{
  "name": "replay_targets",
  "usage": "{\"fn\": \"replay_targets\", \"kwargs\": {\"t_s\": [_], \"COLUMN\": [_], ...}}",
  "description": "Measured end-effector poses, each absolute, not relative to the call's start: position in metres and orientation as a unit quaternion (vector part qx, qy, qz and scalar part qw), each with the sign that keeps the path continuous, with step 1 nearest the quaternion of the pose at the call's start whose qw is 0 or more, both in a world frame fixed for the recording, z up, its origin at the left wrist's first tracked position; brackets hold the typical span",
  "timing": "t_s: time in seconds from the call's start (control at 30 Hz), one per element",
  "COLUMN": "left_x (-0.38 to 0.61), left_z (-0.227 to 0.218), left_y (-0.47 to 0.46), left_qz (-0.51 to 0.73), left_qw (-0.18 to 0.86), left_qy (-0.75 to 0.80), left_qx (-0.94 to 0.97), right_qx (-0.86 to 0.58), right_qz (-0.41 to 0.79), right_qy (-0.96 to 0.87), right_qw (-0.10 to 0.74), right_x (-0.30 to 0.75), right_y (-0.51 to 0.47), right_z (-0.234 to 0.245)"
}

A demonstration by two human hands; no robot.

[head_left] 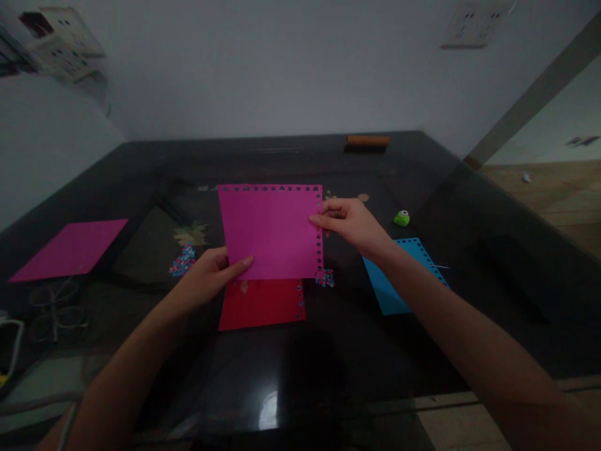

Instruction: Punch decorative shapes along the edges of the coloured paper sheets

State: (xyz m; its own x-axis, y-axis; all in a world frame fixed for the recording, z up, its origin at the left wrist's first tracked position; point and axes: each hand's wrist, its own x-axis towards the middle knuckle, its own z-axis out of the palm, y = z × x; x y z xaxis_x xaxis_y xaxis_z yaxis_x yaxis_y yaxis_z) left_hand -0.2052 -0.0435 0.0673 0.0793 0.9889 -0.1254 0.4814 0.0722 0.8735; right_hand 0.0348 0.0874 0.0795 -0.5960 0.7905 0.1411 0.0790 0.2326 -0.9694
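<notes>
A red paper sheet (263,305), perforated along its right edge, lies on the glossy black desk (225,382). Above it, the left hand (216,274) pinches the near left corner of a magenta paper sheet (267,232) (small holes line its far and right edges); the right hand (350,225) pinches the right edge. Farther right sits a small green-and-white punch (402,218); a brown cylinder (367,141) lies near the wall (282,75).

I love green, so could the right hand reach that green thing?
Probably yes: nothing seems to block the right hand from the green thing, though it's holding the pink sheet now.
</notes>
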Motion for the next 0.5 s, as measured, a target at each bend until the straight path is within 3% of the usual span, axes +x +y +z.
{"fn": "replay_targets", "kwargs": {"t_s": [0.5], "left_x": [-0.182], "left_z": [0.064], "left_y": [-0.049], "left_qz": [0.303], "left_qw": [0.442], "left_qy": [0.606], "left_qx": [0.589], "right_qx": [-0.337], "right_qz": [0.527], "right_qy": [-0.727], "right_qw": [0.284], "right_x": [0.071], "right_y": [0.073], "right_z": [0.078]}}
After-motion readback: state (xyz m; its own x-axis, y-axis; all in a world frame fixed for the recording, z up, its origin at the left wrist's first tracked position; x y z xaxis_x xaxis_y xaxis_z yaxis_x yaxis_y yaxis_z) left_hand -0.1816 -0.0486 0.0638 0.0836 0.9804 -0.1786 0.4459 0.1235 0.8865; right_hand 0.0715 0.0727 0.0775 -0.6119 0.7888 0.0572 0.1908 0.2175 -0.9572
